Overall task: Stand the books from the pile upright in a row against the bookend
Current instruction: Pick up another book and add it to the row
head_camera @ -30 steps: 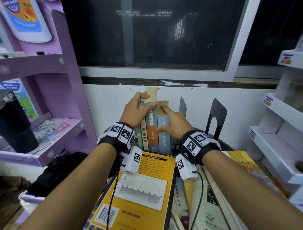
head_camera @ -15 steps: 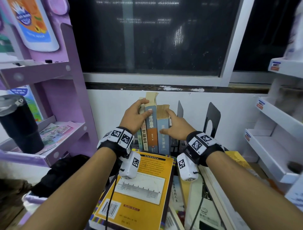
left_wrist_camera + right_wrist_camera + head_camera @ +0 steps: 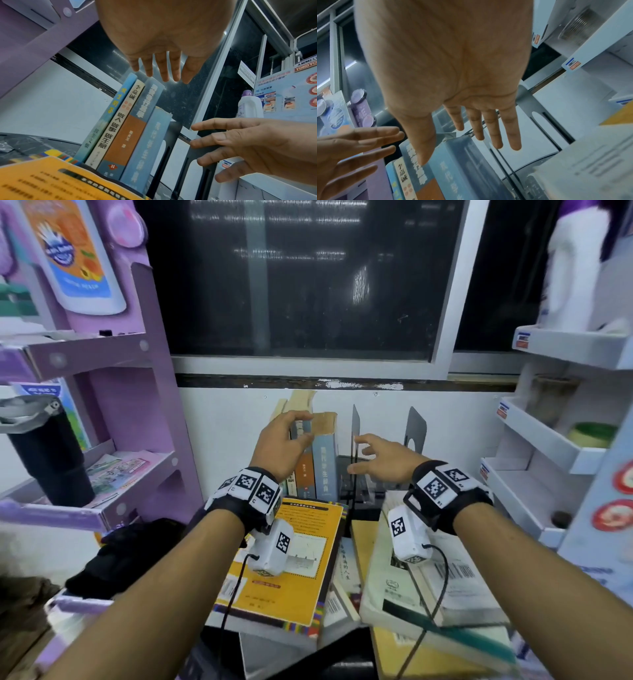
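Several books (image 3: 313, 463) stand upright in a row by the wall, spines toward me. The rightmost, a light blue book (image 3: 325, 470) (image 3: 147, 148), stands beside a thin black bookend (image 3: 356, 436). My left hand (image 3: 291, 433) hovers open at the tops of the books, its straight fingers (image 3: 163, 70) just above them. To the right of the row my right hand (image 3: 370, 455) is open with spread fingers (image 3: 489, 129), holding nothing. The pile lies in front, topped by a yellow book (image 3: 294, 556) and a white book (image 3: 442, 580).
A second black bookend (image 3: 416, 428) stands further right. A purple shelf unit (image 3: 113, 419) with a black tumbler (image 3: 44, 453) is on the left, a white shelf unit (image 3: 548, 440) on the right. The window wall (image 3: 233, 419) is close behind the books.
Both hands have let go of the upright books. The right hand has drawn back to the right, off the blue book; the left hand's fingers have opened at the book tops.
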Demonstrator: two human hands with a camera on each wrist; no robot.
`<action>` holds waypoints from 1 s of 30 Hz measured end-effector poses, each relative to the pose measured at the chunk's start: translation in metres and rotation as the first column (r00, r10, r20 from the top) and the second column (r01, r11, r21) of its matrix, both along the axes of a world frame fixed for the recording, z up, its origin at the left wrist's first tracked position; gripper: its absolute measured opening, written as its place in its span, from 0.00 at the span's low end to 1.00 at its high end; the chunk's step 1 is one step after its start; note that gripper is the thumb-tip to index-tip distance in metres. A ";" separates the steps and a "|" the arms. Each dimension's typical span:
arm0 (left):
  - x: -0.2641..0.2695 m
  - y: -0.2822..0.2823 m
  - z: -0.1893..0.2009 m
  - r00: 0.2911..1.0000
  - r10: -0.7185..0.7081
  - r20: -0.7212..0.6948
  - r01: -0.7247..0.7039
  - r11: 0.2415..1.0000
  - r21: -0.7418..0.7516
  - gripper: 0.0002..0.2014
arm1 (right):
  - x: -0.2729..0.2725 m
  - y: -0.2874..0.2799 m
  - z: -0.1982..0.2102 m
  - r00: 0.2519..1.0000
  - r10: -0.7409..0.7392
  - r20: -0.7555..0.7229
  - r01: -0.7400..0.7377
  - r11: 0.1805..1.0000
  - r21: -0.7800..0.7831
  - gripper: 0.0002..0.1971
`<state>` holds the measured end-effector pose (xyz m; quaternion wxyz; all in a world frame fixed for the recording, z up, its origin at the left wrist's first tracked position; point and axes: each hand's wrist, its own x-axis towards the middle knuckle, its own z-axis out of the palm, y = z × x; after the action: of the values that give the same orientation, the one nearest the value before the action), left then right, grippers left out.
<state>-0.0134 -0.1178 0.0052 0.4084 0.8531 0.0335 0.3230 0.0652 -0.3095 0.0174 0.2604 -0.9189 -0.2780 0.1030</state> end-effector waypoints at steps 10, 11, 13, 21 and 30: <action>0.012 -0.058 -0.013 0.916 -0.198 -0.348 0.221 0.975 0.027 0.23 | -0.009 -0.071 -0.001 0.989 -0.125 -0.081 0.113 0.983 -0.142 0.36; 0.015 -0.065 -0.014 0.898 -0.212 -0.386 0.241 0.970 0.029 0.24 | -0.010 -0.077 -0.001 0.986 -0.142 -0.088 0.127 0.980 -0.155 0.36; 0.022 -0.079 -0.017 0.861 -0.233 -0.451 0.272 0.962 0.023 0.26 | -0.012 -0.090 0.000 0.980 -0.163 -0.116 0.143 0.975 -0.168 0.35; 0.057 -0.115 -0.045 0.694 -0.232 -0.682 0.292 0.956 -0.028 0.34 | -0.012 -0.133 -0.003 0.966 -0.241 -0.095 0.196 0.921 -0.337 0.38; 0.081 -0.121 -0.064 0.545 -0.290 -0.786 0.230 0.954 -0.192 0.46 | -0.003 -0.152 -0.016 0.939 -0.285 -0.191 0.205 0.912 -0.355 0.40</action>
<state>0.0672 -0.2392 -0.0589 0.4195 0.8872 0.0989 -0.1644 0.0617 -0.4613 0.0011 0.1454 -0.9579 -0.1054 0.2240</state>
